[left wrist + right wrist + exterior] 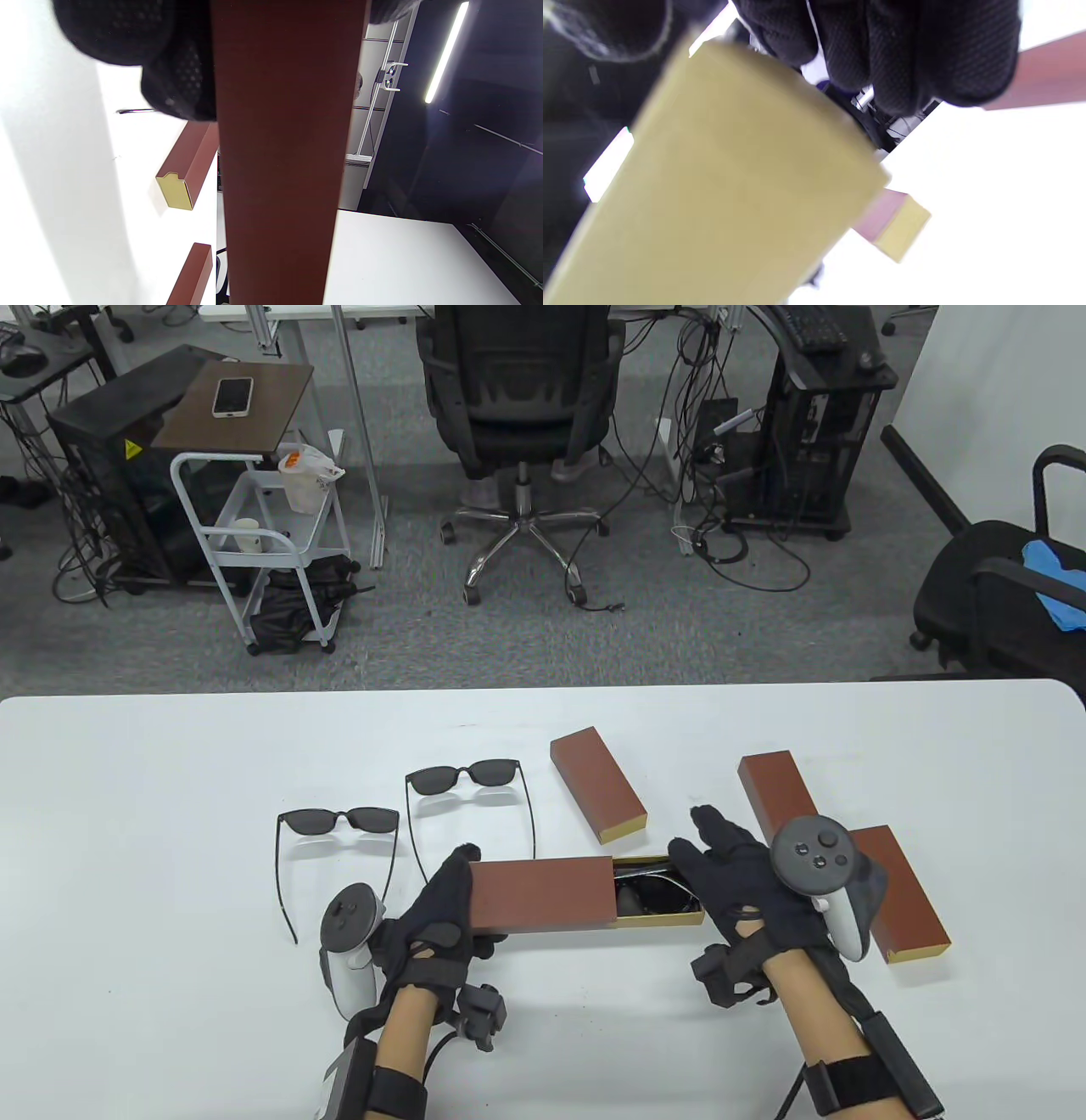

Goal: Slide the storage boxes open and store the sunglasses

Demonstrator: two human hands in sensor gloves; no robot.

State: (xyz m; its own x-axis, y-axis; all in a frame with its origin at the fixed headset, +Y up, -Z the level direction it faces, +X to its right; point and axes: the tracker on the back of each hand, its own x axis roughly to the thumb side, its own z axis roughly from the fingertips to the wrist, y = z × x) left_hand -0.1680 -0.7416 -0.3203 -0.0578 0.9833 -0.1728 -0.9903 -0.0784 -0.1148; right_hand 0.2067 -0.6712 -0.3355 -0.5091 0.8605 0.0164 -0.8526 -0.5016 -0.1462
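My left hand (458,895) grips the left end of a brown box sleeve (543,892), which fills the left wrist view as a sleeve (280,169) under my fingers (169,63). A gold drawer (657,918) sticks out to the right with dark sunglasses (649,891) inside. My right hand (691,857) holds the drawer's right end; close up, the drawer (734,190) sits under my fingers (903,51). Two more sunglasses (339,820) (465,776) lie unfolded on the table behind my left hand.
Three shut brown boxes lie on the white table (170,814): one (598,785) behind the open box, one (776,793) behind my right hand, and one (899,899) to its right. An office chair (517,407) and a cart (263,534) stand beyond the far edge.
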